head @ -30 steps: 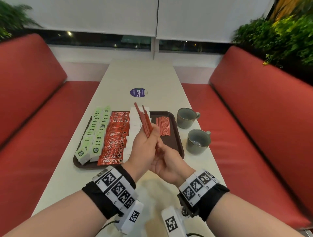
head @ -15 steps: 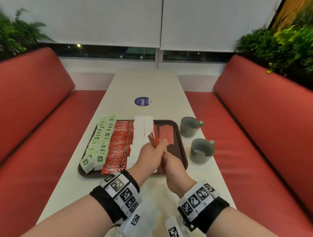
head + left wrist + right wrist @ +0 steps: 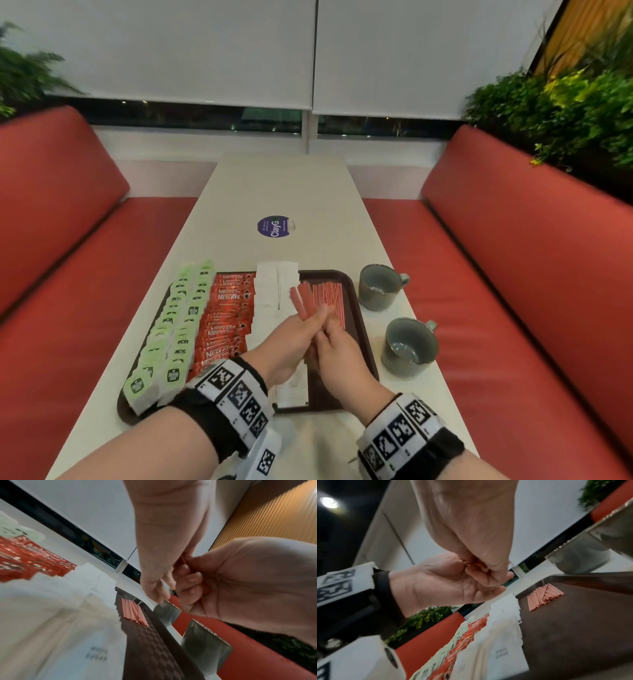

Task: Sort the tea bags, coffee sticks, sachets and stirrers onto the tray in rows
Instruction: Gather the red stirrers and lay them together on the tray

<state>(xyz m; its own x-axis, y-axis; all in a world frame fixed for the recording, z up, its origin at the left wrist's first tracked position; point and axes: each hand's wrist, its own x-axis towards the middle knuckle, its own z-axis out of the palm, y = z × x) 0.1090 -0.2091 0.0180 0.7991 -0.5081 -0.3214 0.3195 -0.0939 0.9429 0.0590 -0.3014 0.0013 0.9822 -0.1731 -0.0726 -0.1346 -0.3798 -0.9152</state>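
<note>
A dark brown tray [image 3: 360,339] holds two rows of green tea bags [image 3: 174,329], a row of red coffee sticks [image 3: 227,318], white sachets [image 3: 270,298] and a pile of red stirrers [image 3: 329,296] at its far right. Above the tray, my left hand [image 3: 312,318] grips a fanned bundle of red stirrers [image 3: 303,303]. My right hand [image 3: 326,335] pinches the bundle's lower end, right against the left hand. The left wrist view shows the left hand [image 3: 163,574] and right hand [image 3: 240,581] curled together over the lying stirrers [image 3: 133,611].
Two grey mugs [image 3: 380,286] [image 3: 409,346] stand on the white table just right of the tray. A round purple sticker [image 3: 275,226] lies further up the table. Red benches flank both sides, with plants behind them.
Both hands carried the stirrer bundle forward and down, from held high in front of me to just over the tray near the lying stirrers. The head view tilted upward.
</note>
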